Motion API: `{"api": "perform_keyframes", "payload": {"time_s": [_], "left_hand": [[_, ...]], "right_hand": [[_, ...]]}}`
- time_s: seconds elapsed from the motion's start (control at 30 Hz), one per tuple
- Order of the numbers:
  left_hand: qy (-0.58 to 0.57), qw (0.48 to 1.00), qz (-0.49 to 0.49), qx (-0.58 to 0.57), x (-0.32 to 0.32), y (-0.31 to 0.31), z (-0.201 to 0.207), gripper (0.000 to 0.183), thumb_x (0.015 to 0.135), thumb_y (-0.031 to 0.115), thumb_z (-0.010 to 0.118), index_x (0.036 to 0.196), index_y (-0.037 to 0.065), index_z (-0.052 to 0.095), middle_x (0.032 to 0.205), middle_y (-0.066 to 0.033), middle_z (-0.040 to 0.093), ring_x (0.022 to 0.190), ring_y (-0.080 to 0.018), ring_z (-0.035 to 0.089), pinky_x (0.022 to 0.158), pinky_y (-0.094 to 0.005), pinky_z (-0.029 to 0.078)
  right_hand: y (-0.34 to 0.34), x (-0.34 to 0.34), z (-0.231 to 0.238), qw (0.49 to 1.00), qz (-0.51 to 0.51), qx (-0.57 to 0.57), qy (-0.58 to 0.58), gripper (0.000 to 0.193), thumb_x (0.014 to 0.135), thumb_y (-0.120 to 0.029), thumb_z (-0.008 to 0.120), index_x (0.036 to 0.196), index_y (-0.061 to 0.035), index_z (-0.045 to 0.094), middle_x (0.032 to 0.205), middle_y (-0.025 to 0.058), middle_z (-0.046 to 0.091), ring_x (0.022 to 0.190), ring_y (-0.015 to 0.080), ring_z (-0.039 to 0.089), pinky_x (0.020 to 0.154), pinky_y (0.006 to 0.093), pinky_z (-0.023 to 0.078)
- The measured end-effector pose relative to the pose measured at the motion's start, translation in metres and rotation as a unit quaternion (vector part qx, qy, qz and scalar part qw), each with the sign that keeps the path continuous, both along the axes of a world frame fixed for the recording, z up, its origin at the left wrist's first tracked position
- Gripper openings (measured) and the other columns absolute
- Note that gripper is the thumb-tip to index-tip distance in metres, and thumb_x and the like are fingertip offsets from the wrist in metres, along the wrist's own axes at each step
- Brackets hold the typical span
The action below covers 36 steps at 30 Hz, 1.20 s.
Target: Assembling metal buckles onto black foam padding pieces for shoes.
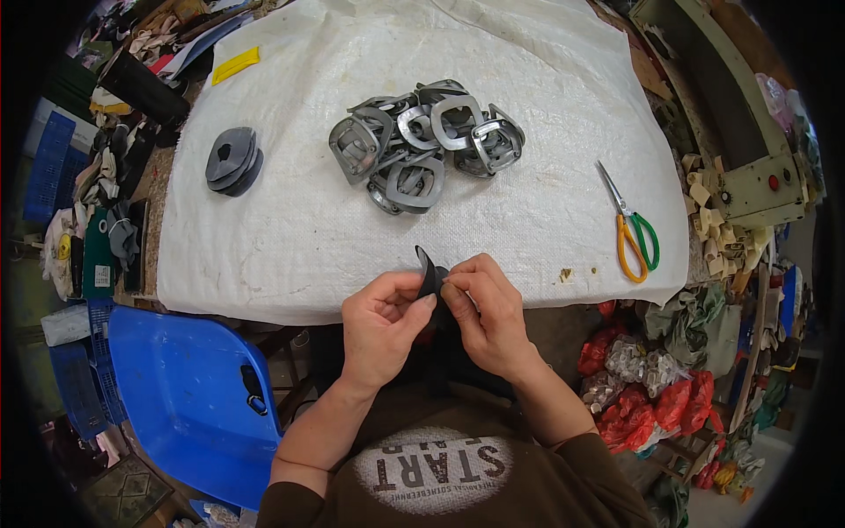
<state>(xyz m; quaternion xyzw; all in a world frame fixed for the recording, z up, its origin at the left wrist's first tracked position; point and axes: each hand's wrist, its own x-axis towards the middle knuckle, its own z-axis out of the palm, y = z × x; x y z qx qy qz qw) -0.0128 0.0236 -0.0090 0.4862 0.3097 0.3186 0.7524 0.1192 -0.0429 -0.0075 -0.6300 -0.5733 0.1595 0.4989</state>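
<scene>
My left hand (385,319) and my right hand (484,308) meet at the near edge of the white-covered table (290,255). Between them they pinch a thin, dark, bent piece (428,271), whose pointed end sticks up past my left fingers. Its lower part is hidden by my hands and the dark background, so its full shape does not show. Beyond my hands lies a heap of grey metal buckles (414,185), rounded-square frames piled on each other. At the left sits a stack of flat dark grey rounded pieces (232,158) with a hole in the middle.
Scissors (630,231) with one orange and one green handle lie at the right. A yellow packet (235,65) rests at the far left. Below the table's left edge stands a blue basin (176,378) holding a black item (253,387). Red plastic bags (651,412) crowd the lower right.
</scene>
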Motion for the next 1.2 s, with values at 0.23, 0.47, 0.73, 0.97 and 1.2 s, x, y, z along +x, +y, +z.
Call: {"api": "perform_keyframes", "payload": {"time_s": [0.23, 0.47, 0.73, 0.97, 1.2], "left_hand": [[0.017, 1.000, 0.005, -0.005, -0.002, 0.001, -0.002, 0.019, 0.080, -0.002, 0.060, 0.098, -0.006, 0.057, 0.085, -0.0071, 0.062, 0.073, -0.0068, 0.056, 0.064, -0.0187, 0.047], [0.014, 1.000, 0.013, 0.015, -0.002, 0.000, -0.003, 0.018, 0.080, -0.003, 0.059, 0.098, -0.007, 0.057, 0.083, -0.0060, 0.061, 0.070, -0.0062, 0.056, 0.060, -0.0188, 0.047], [0.021, 0.999, 0.044, -0.024, 0.004, -0.003, -0.001, 0.019, 0.078, -0.005, 0.059, 0.097, -0.007, 0.057, 0.081, -0.0057, 0.061, 0.069, -0.0063, 0.056, 0.061, -0.0178, 0.046], [-0.008, 1.000, 0.023, -0.017, 0.005, -0.002, -0.002, 0.030, 0.080, -0.004, 0.059, 0.109, -0.007, 0.053, 0.094, -0.0094, 0.060, 0.081, -0.0080, 0.057, 0.068, -0.0187, 0.048], [0.007, 1.000, 0.023, -0.018, 0.004, -0.001, 0.001, 0.026, 0.078, -0.001, 0.063, 0.102, -0.007, 0.056, 0.087, -0.0072, 0.061, 0.075, -0.0076, 0.056, 0.066, -0.0183, 0.046]], "right_hand": [[0.000, 0.000, 0.000, 1.000, -0.002, 0.003, 0.009, 0.009, 0.077, 0.001, 0.058, 0.083, 0.0020, 0.052, 0.080, 0.0136, 0.050, 0.067, 0.0271, 0.051, 0.056, 0.0323, 0.042], [0.000, -0.001, -0.001, 1.000, 0.002, 0.004, 0.007, 0.008, 0.078, 0.001, 0.058, 0.083, 0.0019, 0.052, 0.080, 0.0135, 0.050, 0.066, 0.0264, 0.051, 0.055, 0.0315, 0.042], [-0.004, -0.003, -0.005, 0.994, -0.016, -0.026, 0.104, 0.004, 0.081, -0.002, 0.055, 0.082, 0.0005, 0.052, 0.077, 0.0117, 0.051, 0.063, 0.0224, 0.051, 0.054, 0.0287, 0.040], [-0.005, -0.002, -0.009, 0.994, -0.015, -0.018, 0.105, 0.005, 0.081, -0.002, 0.056, 0.082, 0.0000, 0.052, 0.077, 0.0114, 0.051, 0.063, 0.0218, 0.050, 0.054, 0.0290, 0.040], [-0.002, -0.002, -0.006, 0.999, -0.020, 0.015, 0.035, 0.007, 0.078, 0.001, 0.058, 0.083, 0.0002, 0.052, 0.078, 0.0124, 0.051, 0.063, 0.0243, 0.049, 0.054, 0.0310, 0.040]]}}
